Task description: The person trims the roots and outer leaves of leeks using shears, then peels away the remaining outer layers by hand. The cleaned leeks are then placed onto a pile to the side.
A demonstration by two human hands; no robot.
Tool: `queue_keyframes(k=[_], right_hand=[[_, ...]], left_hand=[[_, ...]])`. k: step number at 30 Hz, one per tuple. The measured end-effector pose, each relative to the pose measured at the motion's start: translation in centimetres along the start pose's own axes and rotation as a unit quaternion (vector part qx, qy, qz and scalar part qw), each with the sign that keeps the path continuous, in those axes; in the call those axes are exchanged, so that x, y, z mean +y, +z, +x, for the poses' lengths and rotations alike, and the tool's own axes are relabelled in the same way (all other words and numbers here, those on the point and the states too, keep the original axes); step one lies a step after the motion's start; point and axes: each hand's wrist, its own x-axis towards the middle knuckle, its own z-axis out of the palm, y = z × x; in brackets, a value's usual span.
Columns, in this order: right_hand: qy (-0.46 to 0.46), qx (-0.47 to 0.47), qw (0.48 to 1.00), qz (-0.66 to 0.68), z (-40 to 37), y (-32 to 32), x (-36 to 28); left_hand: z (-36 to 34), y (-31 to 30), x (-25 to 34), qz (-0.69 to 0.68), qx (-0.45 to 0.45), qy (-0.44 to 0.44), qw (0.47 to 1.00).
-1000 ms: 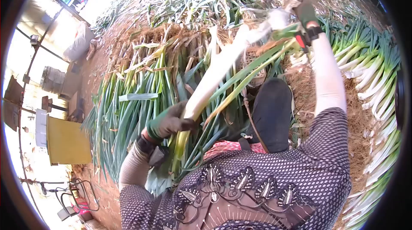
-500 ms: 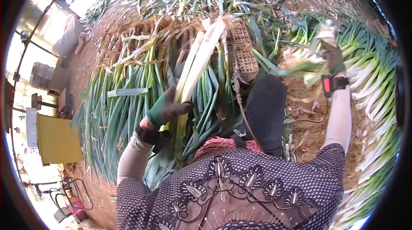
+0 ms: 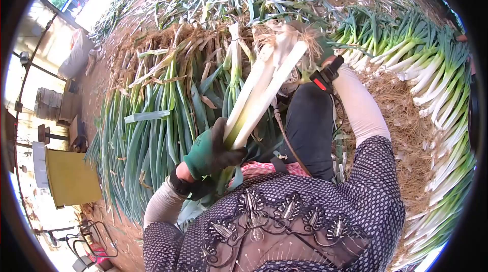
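Green glove: it is on the left hand (image 3: 211,152). Its fingers (image 3: 231,156) are curled tight round the held leeks (image 3: 259,91), low down where the white turns green.
Held leeks: long white stalks lie side by side. They tilt up and away from the person's body. Their green leaves hang down past the left hand, near the lap.
Roots: a brown, stringy tuft of roots (image 3: 284,30) sits at the top end of the held leeks.
Right hand: the right hand (image 3: 319,47) wears a dark glove and is right at the root end. The roots hide its fingers, so I cannot tell if they are open or closed.
Wrist band: a red and black wrist band (image 3: 324,76) sits on the right wrist, next to a pale sleeve (image 3: 358,109).
Knee: a black knee (image 3: 312,124) is under the held leeks.
Dirty pile: a dirty pile (image 3: 152,119) of leeks with dry brown skins lies on the ground to the left.
Clean row: a clean row (image 3: 432,84) of white and green leeks lies neatly on the right.
Dry skins: a brown heap of dry skins (image 3: 401,124) lies between the knee and the clean row.
Yellow box: a yellow box (image 3: 71,178) stands far to the left, well apart from both hands.
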Motion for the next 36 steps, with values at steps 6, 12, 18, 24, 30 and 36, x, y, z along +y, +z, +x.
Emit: queue_keyframes(k=[6,12,18,24,30,36], right_hand=[[-0.066,0.122,0.986,-0.090,-0.6,-5.7,-4.9],[0.299,0.157,0.917,-0.214,-0.5,-16.9,5.5],[-0.156,-0.114,0.969,-0.151,-3.0,-10.7,-13.3],[-0.046,-0.196,0.930,-0.307,-3.3,-4.7,-11.5],[0.222,-0.226,0.905,0.284,-4.2,-2.0,-12.8],[-0.030,-0.245,0.941,-0.230,-3.3,0.2,-9.4]], left_hand=[[-0.1,0.5,1.5,0.067,0.029,0.039,0.997],[-0.9,1.0,-1.3,0.118,0.060,0.048,0.990],[0.9,2.9,-2.0,0.115,0.110,-0.037,0.986],[0.6,5.4,-2.5,0.204,0.161,0.090,0.962],[0.4,6.3,-2.1,0.271,0.138,0.116,0.946],[0.7,6.3,-2.2,0.299,0.129,0.096,0.941]])
